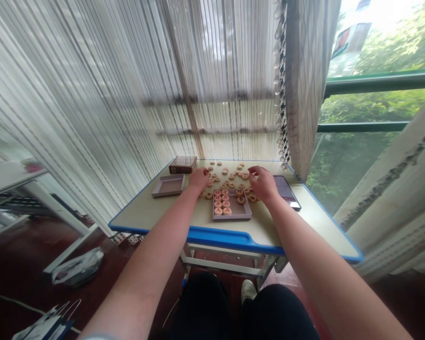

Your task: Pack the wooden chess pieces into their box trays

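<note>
Several round wooden chess pieces (230,175) with red marks lie scattered on the far half of a small table (156,212). A shallow grey tray (244,212) in front of them holds two short columns of pieces (222,203). My left hand (198,179) rests on the loose pieces at the left, its fingers curled down over them. My right hand (264,184) hovers at the right of the pile, fingers bent and pinched at a piece; what it holds is too small to make out.
An empty grey tray (169,185) and a brown box (182,164) sit at the table's left back. A dark phone (286,191) lies at the right. Striped curtains hang close behind. Plastic bags (78,267) lie on the floor at left.
</note>
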The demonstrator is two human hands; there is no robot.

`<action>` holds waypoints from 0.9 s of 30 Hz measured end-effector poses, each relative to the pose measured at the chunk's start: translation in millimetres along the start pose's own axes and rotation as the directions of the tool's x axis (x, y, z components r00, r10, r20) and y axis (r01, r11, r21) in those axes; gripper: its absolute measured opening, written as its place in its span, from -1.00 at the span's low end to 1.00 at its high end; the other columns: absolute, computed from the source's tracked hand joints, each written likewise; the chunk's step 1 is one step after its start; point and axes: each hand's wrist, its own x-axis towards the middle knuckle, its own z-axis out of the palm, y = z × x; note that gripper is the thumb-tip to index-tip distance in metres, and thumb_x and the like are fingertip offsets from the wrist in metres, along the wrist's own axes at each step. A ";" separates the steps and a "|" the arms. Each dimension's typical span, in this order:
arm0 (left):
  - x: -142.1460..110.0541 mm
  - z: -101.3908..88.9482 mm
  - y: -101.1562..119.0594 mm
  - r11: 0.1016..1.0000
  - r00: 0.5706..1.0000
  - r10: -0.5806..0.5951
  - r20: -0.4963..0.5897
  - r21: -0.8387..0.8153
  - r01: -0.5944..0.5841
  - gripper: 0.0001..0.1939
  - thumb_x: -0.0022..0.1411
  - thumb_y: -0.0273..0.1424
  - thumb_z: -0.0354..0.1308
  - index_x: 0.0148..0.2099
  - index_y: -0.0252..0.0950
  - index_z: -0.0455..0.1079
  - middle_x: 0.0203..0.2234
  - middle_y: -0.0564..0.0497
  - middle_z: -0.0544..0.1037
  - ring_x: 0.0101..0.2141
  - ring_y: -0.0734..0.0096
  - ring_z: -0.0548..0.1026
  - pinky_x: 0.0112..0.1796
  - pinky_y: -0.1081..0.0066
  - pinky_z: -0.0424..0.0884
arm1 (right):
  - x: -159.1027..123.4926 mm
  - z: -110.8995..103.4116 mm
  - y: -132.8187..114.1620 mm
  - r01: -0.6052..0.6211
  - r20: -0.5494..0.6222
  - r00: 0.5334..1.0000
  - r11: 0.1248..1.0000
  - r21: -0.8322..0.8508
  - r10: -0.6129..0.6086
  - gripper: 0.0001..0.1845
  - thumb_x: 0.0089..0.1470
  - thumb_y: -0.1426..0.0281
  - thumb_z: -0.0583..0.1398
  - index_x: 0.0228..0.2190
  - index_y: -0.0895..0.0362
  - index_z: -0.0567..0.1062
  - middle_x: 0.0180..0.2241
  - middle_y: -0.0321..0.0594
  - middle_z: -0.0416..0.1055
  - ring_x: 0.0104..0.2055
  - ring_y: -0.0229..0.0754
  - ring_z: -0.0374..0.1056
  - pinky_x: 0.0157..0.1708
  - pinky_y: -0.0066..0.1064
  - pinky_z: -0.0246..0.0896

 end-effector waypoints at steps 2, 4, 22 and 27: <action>-2.9 5.3 6.9 0.945 1.000 0.025 0.003 -0.326 -0.023 -0.77 0.07 -0.41 0.17 -0.18 -0.35 0.44 -0.28 -0.14 0.56 -0.24 0.31 0.51 -0.21 0.36 0.38 | -2.5 1.0 -3.7 0.048 0.030 0.998 0.999 0.024 -0.049 -0.72 0.01 0.40 0.08 -0.22 0.16 0.49 -0.25 -0.11 0.47 -0.25 -0.11 0.36 -0.19 -0.26 0.24; -7.8 9.3 15.0 0.832 0.995 0.058 0.078 -0.554 -0.005 -0.72 0.04 -0.38 0.23 -0.17 -0.35 0.42 -0.30 -0.11 0.57 -0.31 0.38 0.52 -0.29 0.41 0.40 | -5.5 2.0 -9.6 0.127 0.077 0.988 0.991 0.046 -0.130 -0.69 0.03 0.37 0.11 -0.16 0.14 0.47 -0.22 -0.11 0.46 -0.21 -0.11 0.36 -0.18 -0.27 0.25; -18.8 12.6 19.6 0.927 0.927 0.373 -0.045 -0.037 -0.374 -0.58 0.23 -0.14 -0.04 -0.36 -0.31 0.53 -0.43 -0.08 0.57 -0.31 0.30 0.48 -0.18 0.31 0.33 | -6.4 -25.6 -26.5 0.195 0.291 0.937 0.981 0.016 -0.191 -0.71 0.03 0.23 0.16 -0.23 0.08 0.51 -0.29 -0.20 0.46 -0.37 -0.23 0.34 -0.33 -0.40 0.22; -13.4 14.1 9.8 0.913 0.911 0.390 -0.131 0.186 -0.364 -0.60 0.26 -0.20 -0.09 -0.34 -0.28 0.52 -0.39 -0.05 0.57 -0.25 0.31 0.46 -0.12 0.35 0.29 | -8.0 -43.4 -27.8 0.060 0.600 0.798 0.998 0.011 -0.054 -0.73 -0.08 0.23 0.22 -0.30 0.03 0.56 -0.51 -0.31 0.43 -0.52 -0.28 0.28 -0.50 -0.46 0.15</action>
